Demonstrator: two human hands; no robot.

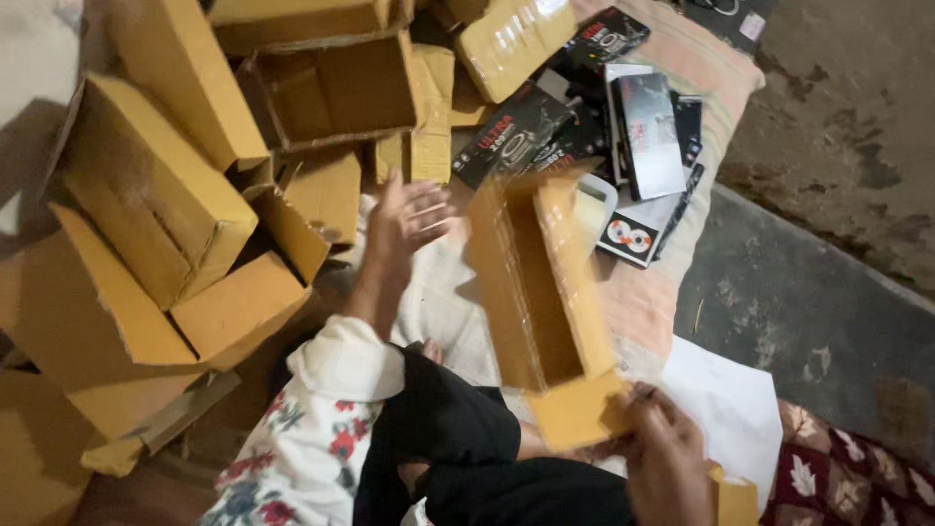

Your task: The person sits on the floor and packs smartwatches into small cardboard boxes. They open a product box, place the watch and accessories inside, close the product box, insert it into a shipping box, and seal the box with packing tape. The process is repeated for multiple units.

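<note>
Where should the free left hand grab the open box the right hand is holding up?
Judging by its pose, the far end wall of the open box. The right hand only pinches the near flap, and the open side faces the left hand, so fingers could hook over that rim from the left.

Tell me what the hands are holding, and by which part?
The right hand grips the open cardboard box by its near end flap. The left hand is open, holding nothing.
</note>
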